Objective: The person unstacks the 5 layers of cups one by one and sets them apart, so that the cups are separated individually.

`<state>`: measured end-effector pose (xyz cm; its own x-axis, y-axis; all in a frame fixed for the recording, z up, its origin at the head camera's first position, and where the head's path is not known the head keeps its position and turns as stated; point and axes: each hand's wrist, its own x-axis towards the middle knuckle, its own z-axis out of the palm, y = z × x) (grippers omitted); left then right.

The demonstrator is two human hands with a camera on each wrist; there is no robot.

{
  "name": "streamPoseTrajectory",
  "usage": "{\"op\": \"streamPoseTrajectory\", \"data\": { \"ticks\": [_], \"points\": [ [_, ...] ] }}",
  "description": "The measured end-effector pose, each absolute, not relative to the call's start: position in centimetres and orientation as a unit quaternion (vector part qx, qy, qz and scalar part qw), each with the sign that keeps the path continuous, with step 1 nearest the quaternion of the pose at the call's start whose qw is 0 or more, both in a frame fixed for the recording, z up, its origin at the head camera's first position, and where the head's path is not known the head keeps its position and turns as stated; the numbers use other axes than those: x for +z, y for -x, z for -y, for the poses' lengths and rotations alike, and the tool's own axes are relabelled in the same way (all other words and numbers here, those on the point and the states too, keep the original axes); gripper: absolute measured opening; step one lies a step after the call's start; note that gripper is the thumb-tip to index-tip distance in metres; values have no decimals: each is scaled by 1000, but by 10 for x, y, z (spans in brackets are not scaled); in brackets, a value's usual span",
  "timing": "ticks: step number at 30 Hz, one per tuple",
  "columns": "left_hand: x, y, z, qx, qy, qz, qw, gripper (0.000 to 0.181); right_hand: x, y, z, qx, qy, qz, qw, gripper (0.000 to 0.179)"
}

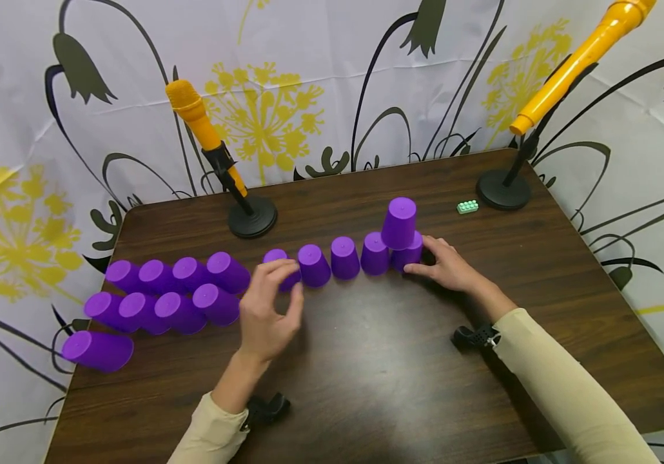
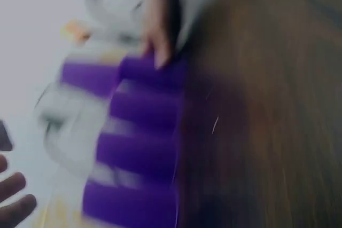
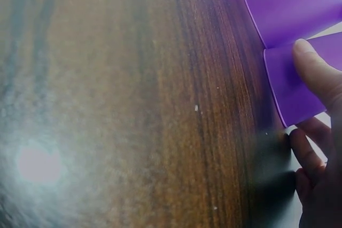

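Upside-down purple cups (image 1: 345,259) stand in a row across the middle of the table. One more upside-down cup (image 1: 400,223) sits on top, above the two at the row's right end. My right hand (image 1: 450,265) holds the rightmost cup (image 1: 406,256), its thumb on the near side and the other fingers round the far right side; the thumb (image 3: 315,70) lies on that cup in the right wrist view. My left hand (image 1: 268,312), fingers loosely bent and nothing in them, is near the leftmost cup of the row (image 1: 291,278), overlapping it in the head view.
To the left, more upturned purple cups (image 1: 178,314) stand in two rows, with a single cup (image 1: 100,351) in front. Two orange microphones (image 1: 193,106) (image 1: 584,61) on black stands (image 1: 253,218) are at the back. A green toy brick (image 1: 468,207) lies near the right stand.
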<state>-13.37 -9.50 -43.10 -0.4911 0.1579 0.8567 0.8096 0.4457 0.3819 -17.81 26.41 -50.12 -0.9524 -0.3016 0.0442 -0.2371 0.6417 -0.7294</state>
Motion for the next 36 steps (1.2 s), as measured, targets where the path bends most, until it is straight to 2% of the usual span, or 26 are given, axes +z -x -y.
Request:
{"op": "streamPoseTrajectory", "data": {
  "ticks": [4, 7, 10, 13, 19, 28, 36],
  "points": [
    [-435, 143, 48, -384, 363, 800, 285, 43, -501, 179, -264, -398, 147, -904, 42, 69],
    [-429, 153, 20, -369, 362, 825, 229, 59, -501, 180, -264, -399, 146, -904, 45, 69],
    [-424, 165, -2, -357, 359, 843, 182, 72, -501, 180, -264, -401, 149, -903, 49, 70],
    [-424, 173, -19, -353, 359, 850, 155, 77, -500, 180, -264, -403, 157, -900, 47, 68],
    [-427, 180, -37, -357, 365, 849, 137, 66, -500, 179, -263, -407, 165, -898, 35, 64],
    [-431, 186, -50, -412, 345, 825, 174, 42, -503, 178, -262, -408, 158, -898, 44, 64],
    [-427, 179, -38, -417, 335, 823, 188, 41, -502, 179, -262, -404, 160, -900, 34, 64]
  ]
}}
